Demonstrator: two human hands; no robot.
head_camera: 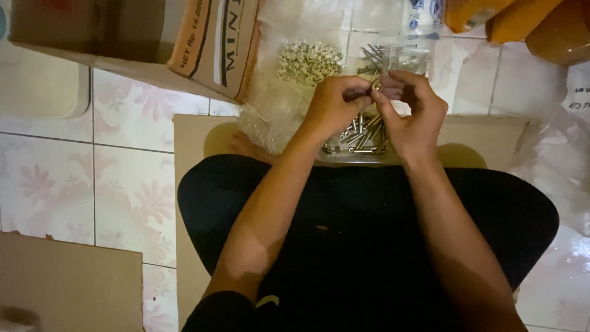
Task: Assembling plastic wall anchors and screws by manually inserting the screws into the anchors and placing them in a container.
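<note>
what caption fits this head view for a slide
Seated on a tiled floor, left hand and right hand pinch a small metal part above a pile of bolts.

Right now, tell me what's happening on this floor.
A person sits on flat cardboard on the tiled floor. Both hands meet over clear plastic bags: the left hand and right hand pinch a small metal bolt between their fingertips. Below lies a pile of bolts; beyond, small white pieces.
</note>
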